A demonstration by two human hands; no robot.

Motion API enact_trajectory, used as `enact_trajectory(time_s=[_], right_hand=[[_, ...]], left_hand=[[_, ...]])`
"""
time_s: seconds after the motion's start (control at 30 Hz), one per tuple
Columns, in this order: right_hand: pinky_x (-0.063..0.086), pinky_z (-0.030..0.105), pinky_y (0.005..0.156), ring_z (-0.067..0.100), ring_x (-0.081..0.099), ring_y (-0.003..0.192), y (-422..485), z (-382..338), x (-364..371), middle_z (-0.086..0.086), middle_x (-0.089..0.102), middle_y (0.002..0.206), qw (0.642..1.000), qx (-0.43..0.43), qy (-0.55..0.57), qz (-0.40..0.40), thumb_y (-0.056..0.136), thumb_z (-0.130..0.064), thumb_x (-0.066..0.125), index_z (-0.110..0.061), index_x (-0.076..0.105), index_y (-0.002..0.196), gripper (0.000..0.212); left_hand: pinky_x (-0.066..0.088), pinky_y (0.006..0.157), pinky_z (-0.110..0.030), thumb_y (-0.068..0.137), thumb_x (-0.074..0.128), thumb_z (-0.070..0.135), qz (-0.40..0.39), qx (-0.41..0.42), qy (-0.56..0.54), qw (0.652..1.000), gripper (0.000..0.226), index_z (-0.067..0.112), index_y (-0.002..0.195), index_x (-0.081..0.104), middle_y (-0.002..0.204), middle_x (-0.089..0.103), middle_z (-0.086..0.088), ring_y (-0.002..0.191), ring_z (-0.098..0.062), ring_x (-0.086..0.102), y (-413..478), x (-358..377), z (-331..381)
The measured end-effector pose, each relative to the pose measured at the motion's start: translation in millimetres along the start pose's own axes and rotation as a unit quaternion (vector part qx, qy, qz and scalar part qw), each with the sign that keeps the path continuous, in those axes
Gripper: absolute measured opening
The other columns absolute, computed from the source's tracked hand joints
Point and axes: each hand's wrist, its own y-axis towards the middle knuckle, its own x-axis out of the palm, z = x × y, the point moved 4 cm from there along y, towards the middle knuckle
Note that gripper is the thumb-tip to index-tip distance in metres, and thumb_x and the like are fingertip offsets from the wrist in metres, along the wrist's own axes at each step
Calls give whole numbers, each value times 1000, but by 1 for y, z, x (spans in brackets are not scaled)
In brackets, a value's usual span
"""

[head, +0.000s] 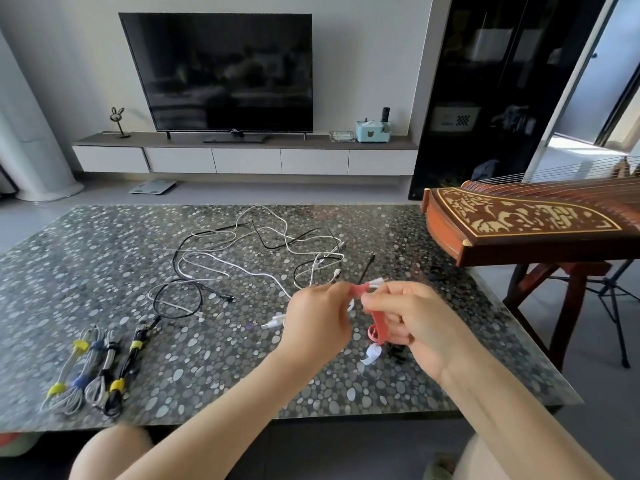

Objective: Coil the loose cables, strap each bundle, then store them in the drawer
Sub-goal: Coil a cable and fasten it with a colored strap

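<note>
Both hands meet above the bench (104, 258), over its near right part. The left hand (317, 317) has its fingers (327, 292) curled tight round a coiled white cable (275, 321). The cable's plug pokes out to the left of the palm, and its other ends show between the two hands. The right hand (412, 320) pinches a red strap (379, 325) between thumb and fingers (391, 296). The strap's upper end lies over the cable at the left fingertips, and the rest hangs down in front of the right palm with its tail curled.

Beneath the right hand a white strap (372, 353) lies on the bench. Beside it are small dark pieces (396, 353), too blurred to make out. The loose cables (256, 251), black and white, sprawl tangled across the middle of the bench, reaching toward its far edge. Near the near left corner four strapped bundles (90, 372) lie side by side, bound with yellow and blue ties.

Off the right edge stands a wooden zither (519, 223) on its stand. Beyond the far edge a television (221, 71) sits on a low cabinet (246, 160).
</note>
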Motion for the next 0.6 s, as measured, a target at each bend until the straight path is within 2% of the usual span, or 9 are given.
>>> enact_trajectory(time_s=[0.1, 0.2, 0.27, 0.3, 0.37, 0.47, 0.6], right_hand=[[40, 31, 62, 13, 39, 55, -3, 8, -1, 0, 38, 55, 1000, -7, 11, 10, 86, -8, 57, -5, 57, 75, 12], [37, 39, 75, 23, 41, 73, -6, 12, -1, 10, 45, 72, 998, -51, -18, 20, 87, -8, 57, 3, 53, 70, 20], [37, 39, 73, 25, 43, 73, -7, 12, -1, 16, 50, 81, 997, -65, -24, 21, 87, -6, 56, 9, 51, 70, 23], [38, 39, 70, 25, 45, 71, -8, 11, -2, 18, 52, 82, 997, -68, -26, 25, 87, -4, 56, 6, 52, 67, 23], [40, 36, 65, 22, 50, 65, -9, 10, -1, 15, 58, 75, 996, -78, -19, 30, 86, -1, 55, -5, 54, 58, 28], [37, 40, 64, 17, 52, 60, -10, 8, 1, 6, 59, 61, 994, -103, 5, 37, 86, 1, 52, -8, 58, 57, 31], [37, 44, 67, 20, 56, 64, -13, 4, 1, 18, 63, 69, 990, -131, 17, 51, 82, -3, 54, 2, 61, 64, 21]], left_hand=[[43, 46, -30, 89, 56, 4, -34, -22, -31, 999, 17, 6, 103, 66, 57, 64, -6, 45, -20, 51, -1, 5, -6], [41, 49, -34, 93, 51, 6, -61, -3, -81, 995, 16, 8, 109, 53, 59, 63, -1, 46, -21, 52, -1, 7, -4], [41, 49, -33, 95, 49, 6, -72, 4, -102, 992, 13, 10, 107, 51, 61, 61, 7, 47, -17, 52, -2, 5, -1], [42, 50, -34, 96, 48, 7, -83, -3, -114, 990, 12, 12, 107, 49, 62, 62, 7, 49, -17, 53, -2, 5, -1], [45, 53, -37, 97, 45, 8, -100, -5, -130, 986, 11, 13, 107, 45, 67, 66, 5, 53, -20, 56, -3, 5, -2], [44, 55, -40, 95, 38, 8, -84, 29, -138, 986, 13, 14, 107, 38, 68, 67, 0, 54, -24, 56, -4, 2, 3], [33, 46, -25, 92, 34, 27, -52, 71, -141, 986, 8, 28, 100, 36, 57, 59, -2, 45, -14, 44, -1, -5, 7]])
